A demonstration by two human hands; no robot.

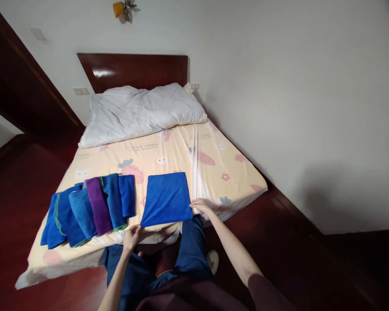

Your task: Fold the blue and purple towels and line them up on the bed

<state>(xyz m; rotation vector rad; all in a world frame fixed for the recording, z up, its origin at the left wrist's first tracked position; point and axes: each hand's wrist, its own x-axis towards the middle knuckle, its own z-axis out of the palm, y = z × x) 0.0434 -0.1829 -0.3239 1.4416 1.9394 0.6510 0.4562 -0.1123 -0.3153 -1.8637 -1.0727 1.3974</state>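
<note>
A blue towel (pixel 168 198) lies spread nearly flat on the bed in front of me. My left hand (pixel 132 237) pinches its near left corner and pulls that corner out to a point. At the near right edge, my right hand (pixel 201 206) has its thumb and fingers closed on the cloth. Left of this towel lies an overlapping row of folded towels: several blue ones (pixel 127 195), one purple towel (pixel 99 207) and some with green edging (pixel 113 201).
The bed (pixel 236 185) has a yellow sheet printed with carrots and cats. A white quilt or pillow (pixel 142 108) lies against the dark wooden headboard (pixel 142 69). White wall (pixel 311 108) runs along the right, and dark red floor (pixel 16 190) shows at the left.
</note>
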